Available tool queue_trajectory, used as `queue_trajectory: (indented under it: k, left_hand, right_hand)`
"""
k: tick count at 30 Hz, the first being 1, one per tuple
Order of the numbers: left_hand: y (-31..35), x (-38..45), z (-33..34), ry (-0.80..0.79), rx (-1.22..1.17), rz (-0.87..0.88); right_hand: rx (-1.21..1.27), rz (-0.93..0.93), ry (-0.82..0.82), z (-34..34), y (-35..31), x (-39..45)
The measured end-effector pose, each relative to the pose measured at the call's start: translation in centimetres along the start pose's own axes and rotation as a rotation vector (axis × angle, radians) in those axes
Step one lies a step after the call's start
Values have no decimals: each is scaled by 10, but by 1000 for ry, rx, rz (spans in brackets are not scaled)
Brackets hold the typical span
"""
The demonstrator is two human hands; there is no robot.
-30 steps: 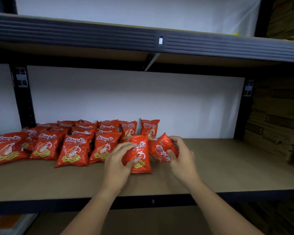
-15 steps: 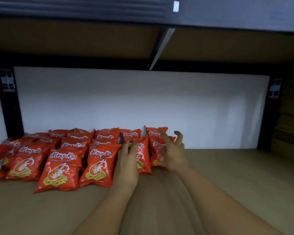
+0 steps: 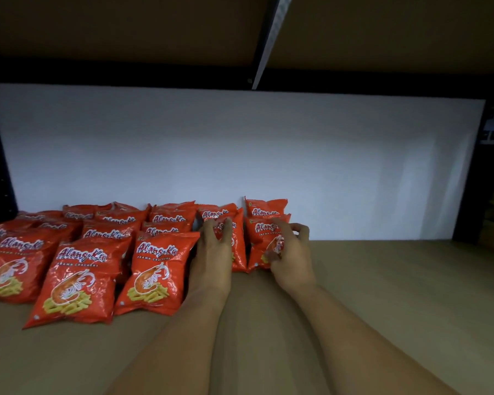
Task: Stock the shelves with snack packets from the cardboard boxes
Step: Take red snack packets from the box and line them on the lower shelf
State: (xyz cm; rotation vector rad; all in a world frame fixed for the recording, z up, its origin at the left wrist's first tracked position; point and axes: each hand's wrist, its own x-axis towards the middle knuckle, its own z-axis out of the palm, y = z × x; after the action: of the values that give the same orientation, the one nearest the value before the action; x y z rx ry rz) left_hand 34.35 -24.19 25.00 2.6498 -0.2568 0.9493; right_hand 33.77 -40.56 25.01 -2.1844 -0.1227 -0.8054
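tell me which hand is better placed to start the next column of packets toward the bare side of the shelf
Right, probably. The right hand is at the end packet, next to bare shelf. The left hand sits among the packets further in.

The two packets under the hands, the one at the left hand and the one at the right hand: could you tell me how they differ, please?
The left hand lies flat with straight fingers over the left packet, hiding most of its front; the right hand curls its fingers on the right packet, whose name still shows. The right packet ends the row, with bare shelf beside it. Both are red prawn cracker packets.
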Motion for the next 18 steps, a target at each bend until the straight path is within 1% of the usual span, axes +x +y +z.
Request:
queue_trajectory:
  k: [3, 8, 13, 18]
  left_hand:
    - [-3, -1, 1, 44, 28, -6]
    - [-2, 1, 0, 41, 50, -3]
    - [-4, 0, 5, 13, 33, -3]
    - [2, -19, -6, -41, -44, 40]
  right_hand:
    - [-39, -13, -25, 8, 0, 4]
    - [-91, -38, -40, 16, 6, 5]
    - [-115, -8, -59, 16, 3, 2]
    - [-114, 39, -41, -7, -6, -21]
